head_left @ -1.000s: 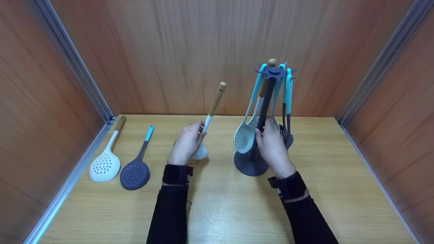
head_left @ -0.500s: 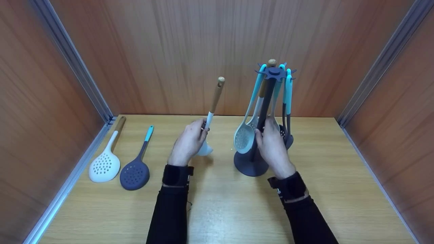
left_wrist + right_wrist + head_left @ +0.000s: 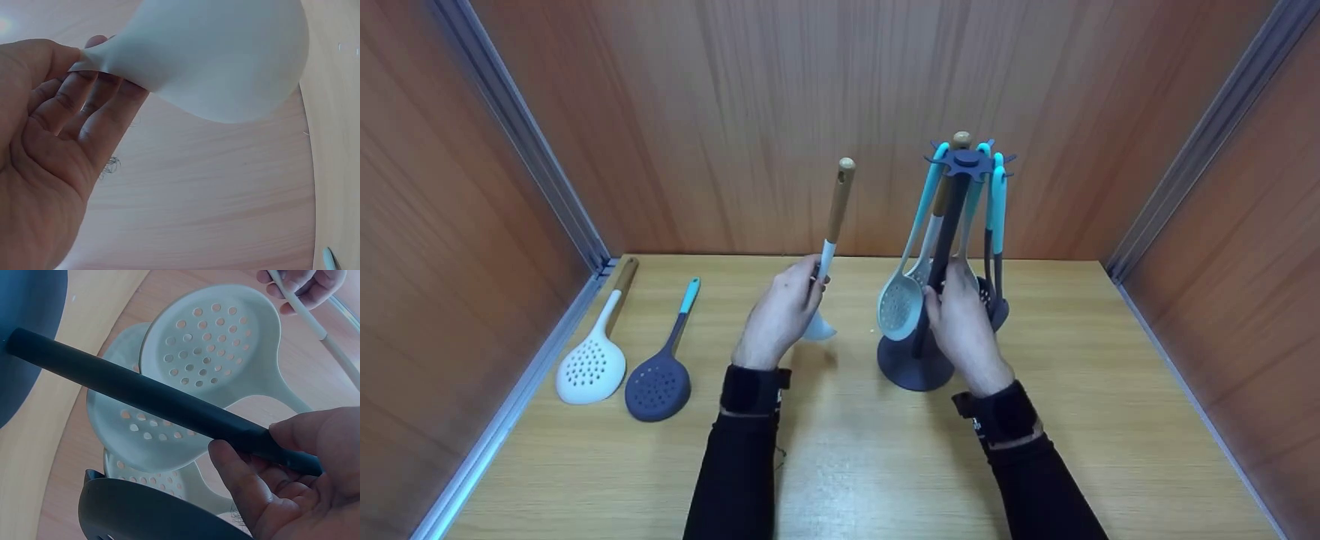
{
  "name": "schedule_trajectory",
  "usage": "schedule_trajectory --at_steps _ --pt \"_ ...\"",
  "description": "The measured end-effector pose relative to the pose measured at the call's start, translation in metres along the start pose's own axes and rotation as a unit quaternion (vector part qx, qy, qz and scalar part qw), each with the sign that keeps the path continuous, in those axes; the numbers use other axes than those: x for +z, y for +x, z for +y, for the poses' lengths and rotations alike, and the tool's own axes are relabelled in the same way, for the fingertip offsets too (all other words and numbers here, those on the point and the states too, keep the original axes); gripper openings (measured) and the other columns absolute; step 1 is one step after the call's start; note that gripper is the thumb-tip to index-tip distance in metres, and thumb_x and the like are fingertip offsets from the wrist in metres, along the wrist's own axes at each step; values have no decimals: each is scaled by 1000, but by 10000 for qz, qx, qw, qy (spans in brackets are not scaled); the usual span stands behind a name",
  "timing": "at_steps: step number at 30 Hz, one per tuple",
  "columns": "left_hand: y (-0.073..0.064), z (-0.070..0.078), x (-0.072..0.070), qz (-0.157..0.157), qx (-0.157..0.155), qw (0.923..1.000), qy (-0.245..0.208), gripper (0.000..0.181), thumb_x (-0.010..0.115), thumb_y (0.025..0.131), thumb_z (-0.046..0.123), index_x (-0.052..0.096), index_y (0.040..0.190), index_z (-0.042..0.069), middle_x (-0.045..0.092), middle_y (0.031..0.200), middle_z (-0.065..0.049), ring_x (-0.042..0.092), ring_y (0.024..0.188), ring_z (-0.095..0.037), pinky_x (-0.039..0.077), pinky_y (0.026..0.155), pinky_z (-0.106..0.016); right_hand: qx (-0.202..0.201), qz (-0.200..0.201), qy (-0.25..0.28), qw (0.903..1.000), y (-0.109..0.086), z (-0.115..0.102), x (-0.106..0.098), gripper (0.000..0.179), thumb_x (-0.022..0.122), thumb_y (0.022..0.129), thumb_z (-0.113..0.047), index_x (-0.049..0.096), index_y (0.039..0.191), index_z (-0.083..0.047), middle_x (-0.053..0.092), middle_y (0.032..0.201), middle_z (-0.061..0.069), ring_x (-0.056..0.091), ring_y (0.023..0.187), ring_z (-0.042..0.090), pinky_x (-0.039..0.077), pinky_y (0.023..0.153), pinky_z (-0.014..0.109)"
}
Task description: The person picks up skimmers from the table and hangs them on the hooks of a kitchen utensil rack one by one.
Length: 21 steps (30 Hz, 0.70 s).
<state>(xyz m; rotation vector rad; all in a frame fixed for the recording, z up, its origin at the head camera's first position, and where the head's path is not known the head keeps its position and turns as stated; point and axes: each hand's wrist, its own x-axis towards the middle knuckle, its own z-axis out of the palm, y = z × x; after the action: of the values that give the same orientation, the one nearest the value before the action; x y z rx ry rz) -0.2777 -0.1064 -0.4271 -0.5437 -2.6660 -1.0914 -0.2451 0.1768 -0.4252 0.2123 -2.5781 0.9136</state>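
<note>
In the head view, my left hand (image 3: 780, 311) pinches the neck of a white utensil with a wooden handle (image 3: 841, 199). Its broad, smooth, solid head (image 3: 225, 62) fills the top of the left wrist view; whether it is a spoon or a turner I cannot tell. The handle points up, and the head is above the table. My right hand (image 3: 964, 330) grips the dark upright pole (image 3: 146, 396) of a utensil stand (image 3: 915, 367). Slotted spoons, including a pale one with a turquoise handle (image 3: 900, 306), and other utensils hang around the pole.
A white slotted turner (image 3: 591, 371) with a wooden handle lies at the left of the wooden table (image 3: 840, 465). Beside it is a dark slotted turner (image 3: 658, 386) with a turquoise handle tip. Wood-patterned panels (image 3: 750, 127) enclose the back and both sides.
The left hand has raised the white utensil slightly and brought it a little to the right, its handle turning more upright. The right hand and the stand have stayed in place.
</note>
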Motion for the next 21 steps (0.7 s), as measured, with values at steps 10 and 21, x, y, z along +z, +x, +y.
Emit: schedule_trajectory --at_steps 10,21 --pt "-1 8 4 359 342 9988 15 30 54 125 13 65 151 4 80 128 -12 81 116 -29 71 100 -49 -15 -40 -46 10000 0 0 0 45 66 119 -6 49 159 6 67 144 30 74 131 44 68 103 60" --pt "0 19 10 360 443 9983 131 37 49 126 11 57 161 5 75 135 -11 78 121 -29 71 105 -50 114 -116 52 9999 0 -1 -1 45 64 120 -7 48 161 2 66 145 27 75 130 42 69 103 58"
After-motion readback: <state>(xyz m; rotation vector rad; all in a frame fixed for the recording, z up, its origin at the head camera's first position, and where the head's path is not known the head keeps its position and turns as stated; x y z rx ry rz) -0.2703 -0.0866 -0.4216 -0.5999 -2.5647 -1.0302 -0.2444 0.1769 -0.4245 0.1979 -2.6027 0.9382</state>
